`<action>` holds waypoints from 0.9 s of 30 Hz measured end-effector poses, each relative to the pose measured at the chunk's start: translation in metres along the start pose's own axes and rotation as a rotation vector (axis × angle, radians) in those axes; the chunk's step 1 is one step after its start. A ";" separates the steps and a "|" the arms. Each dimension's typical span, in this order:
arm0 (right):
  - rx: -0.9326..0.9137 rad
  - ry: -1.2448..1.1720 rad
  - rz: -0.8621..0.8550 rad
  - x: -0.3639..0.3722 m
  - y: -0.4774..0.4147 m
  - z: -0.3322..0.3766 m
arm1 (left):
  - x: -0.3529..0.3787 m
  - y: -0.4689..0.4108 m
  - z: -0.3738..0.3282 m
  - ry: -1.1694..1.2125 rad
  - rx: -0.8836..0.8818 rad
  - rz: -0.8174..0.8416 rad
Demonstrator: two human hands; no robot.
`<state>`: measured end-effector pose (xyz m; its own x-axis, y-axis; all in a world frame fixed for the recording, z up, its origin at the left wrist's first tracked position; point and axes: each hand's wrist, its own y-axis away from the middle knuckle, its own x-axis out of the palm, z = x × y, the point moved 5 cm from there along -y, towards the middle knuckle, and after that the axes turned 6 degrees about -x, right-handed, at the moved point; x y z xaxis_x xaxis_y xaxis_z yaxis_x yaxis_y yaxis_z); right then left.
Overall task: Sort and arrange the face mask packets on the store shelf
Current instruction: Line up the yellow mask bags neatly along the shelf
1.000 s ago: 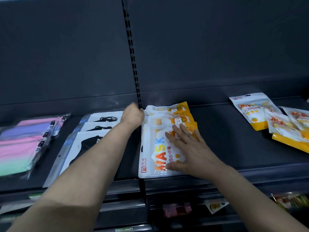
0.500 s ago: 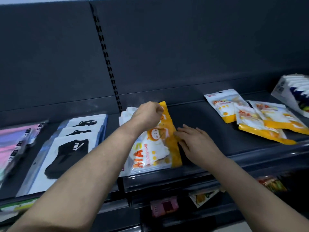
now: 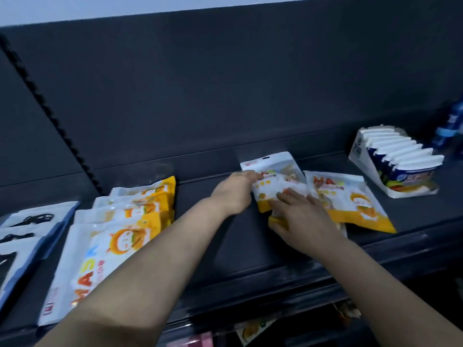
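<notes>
Both hands on the loose orange-and-white mask packets at the right of the dark shelf (image 3: pixel 238 244).

A bare stretch of shelf lies open between the stacked mask packets (image 3: pixel 117 236) at the left and the loose packets, with the shelf's raised front lip just below the arms. The left hand (image 3: pixel 234 192) has its fingers closed on the left edge of the rear packet (image 3: pixel 271 176); the right hand (image 3: pixel 300 219) lies with fingers spread flat on the packet in front of it, partly covering it. Another packet (image 3: pixel 350 201) lies just beside them, overlapped. Black-printed white packets (image 3: pixel 30 231) sit at far left, a tilted display box (image 3: pixel 393 161) at far right, against the dark back panel (image 3: pixel 225 96).
</notes>
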<state>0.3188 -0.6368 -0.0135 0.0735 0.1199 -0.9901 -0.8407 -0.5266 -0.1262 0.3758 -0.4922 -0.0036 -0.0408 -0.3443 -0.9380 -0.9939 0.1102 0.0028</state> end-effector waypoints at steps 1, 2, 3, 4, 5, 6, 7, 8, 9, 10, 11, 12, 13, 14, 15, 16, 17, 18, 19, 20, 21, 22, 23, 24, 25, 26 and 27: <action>-0.002 -0.009 0.023 0.004 0.003 -0.010 | 0.009 -0.008 -0.009 -0.046 0.033 0.058; 0.004 -0.022 0.040 0.007 0.005 -0.017 | 0.017 -0.015 -0.013 -0.093 0.039 0.108; 0.018 -0.035 0.056 0.009 0.008 -0.026 | 0.025 -0.021 -0.016 -0.122 0.022 0.150; 0.042 -0.032 0.073 0.010 0.010 -0.035 | 0.031 -0.025 -0.016 -0.124 -0.018 0.193; 0.070 -0.009 0.090 0.010 0.011 -0.043 | 0.036 -0.025 -0.014 -0.102 -0.079 0.233; 0.101 0.028 0.109 0.009 0.010 -0.051 | 0.040 -0.024 -0.011 -0.091 -0.129 0.260; 0.128 0.072 0.129 0.008 0.010 -0.057 | 0.042 -0.021 -0.008 -0.118 -0.153 0.270; 0.143 0.104 0.143 0.008 0.008 -0.061 | 0.041 -0.015 -0.006 -0.188 -0.168 0.271; 0.142 0.118 0.146 0.007 0.007 -0.064 | 0.039 -0.009 -0.007 -0.287 -0.164 0.259; 0.122 0.108 0.126 0.006 0.004 -0.063 | 0.035 -0.003 -0.009 -0.394 -0.146 0.232; 0.087 0.077 0.091 0.005 0.001 -0.060 | 0.029 0.002 -0.014 -0.477 -0.123 0.189; 0.045 0.032 0.055 0.005 -0.002 -0.055 | 0.021 0.002 -0.017 -0.524 -0.107 0.121; 0.003 -0.022 0.030 0.005 -0.006 -0.049 | 0.014 -0.001 -0.018 -0.537 -0.110 0.047; -0.026 -0.069 0.023 0.006 -0.010 -0.044 | 0.010 -0.006 -0.017 -0.508 -0.120 -0.010; -0.041 -0.098 0.027 0.008 -0.013 -0.041 | 0.008 -0.014 -0.016 -0.442 -0.122 -0.030; -0.045 -0.108 0.037 0.010 -0.015 -0.039 | 0.010 -0.023 -0.015 -0.358 -0.118 0.002; -0.046 -0.105 0.048 0.012 -0.017 -0.040 | 0.016 -0.030 -0.016 -0.275 -0.107 0.064; -0.043 -0.094 0.057 0.014 -0.017 -0.042 | 0.023 -0.036 -0.018 -0.215 -0.085 0.119; -0.041 -0.083 0.060 0.016 -0.016 -0.045 | 0.029 -0.039 -0.018 -0.162 -0.070 0.153; -0.039 -0.076 0.062 0.016 -0.014 -0.049 | 0.035 -0.040 -0.018 -0.104 -0.072 0.170; -0.039 -0.076 0.058 0.016 -0.012 -0.054 | 0.042 -0.041 -0.015 -0.064 -0.084 0.182; -0.041 -0.078 0.047 0.016 -0.010 -0.057 | 0.046 -0.040 -0.014 -0.056 -0.102 0.190; -0.040 -0.083 0.029 0.015 -0.008 -0.059 | 0.048 -0.038 -0.013 -0.083 -0.120 0.194; -0.038 -0.089 0.010 0.013 -0.007 -0.062 | 0.047 -0.035 -0.014 -0.139 -0.130 0.189; -0.036 -0.100 -0.008 0.012 -0.007 -0.063 | 0.044 -0.029 -0.016 -0.217 -0.136 0.179; -0.033 -0.108 -0.020 0.011 -0.006 -0.064 | 0.039 -0.020 -0.019 -0.308 -0.139 0.162; -0.029 -0.110 -0.030 0.009 -0.006 -0.065 | 0.034 -0.009 -0.022 -0.403 -0.130 0.134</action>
<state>0.3591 -0.6872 -0.0262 0.0380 0.2264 -0.9733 -0.8230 -0.5453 -0.1590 0.3814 -0.5254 -0.0276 -0.1530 0.0591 -0.9865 -0.9882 0.0025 0.1534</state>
